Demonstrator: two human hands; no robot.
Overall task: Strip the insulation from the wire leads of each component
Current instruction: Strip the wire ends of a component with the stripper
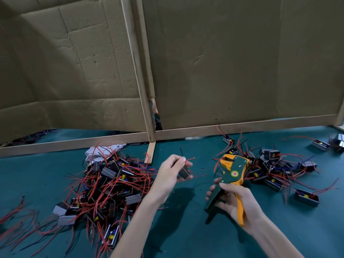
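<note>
Head view: the left hand [172,172] pinches one component [184,173] and its red lead [189,159] above the table [186,229], just apart from the wire stripper [233,172] clasped in the right hand [236,199]. Fed crooked, I judge, the lead could miss the stripper's mouth or lose copper strands.

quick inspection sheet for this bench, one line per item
surface: green mat, small dark specks scattered on it.
job's things: component in left hand; wire stripper in right hand; left pile and right pile of components.
clutter: white cloth behind left pile.
hands: left fingers pinch the component; right grips the stripper handles.
cables: red and black leads tangled across both piles; loose red wires far left.
surroundings: cardboard wall on wooden frame.
</note>
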